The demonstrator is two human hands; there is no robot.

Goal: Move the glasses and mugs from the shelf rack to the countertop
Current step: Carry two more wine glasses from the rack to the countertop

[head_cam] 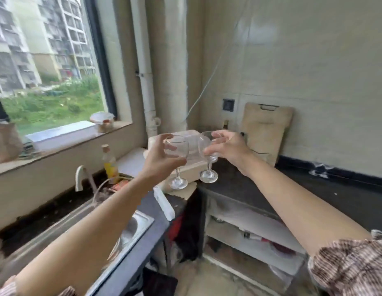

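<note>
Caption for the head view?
Left hand holds the left wine glass, right hand the right wine glass, by their bowls, near the countertop.

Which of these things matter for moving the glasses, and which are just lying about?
Part of the job: left glass, held by left hand; right glass, held by right hand; dark countertop.
Lying about: cutting board, bottle, faucet, sink, covered bowl.
</note>
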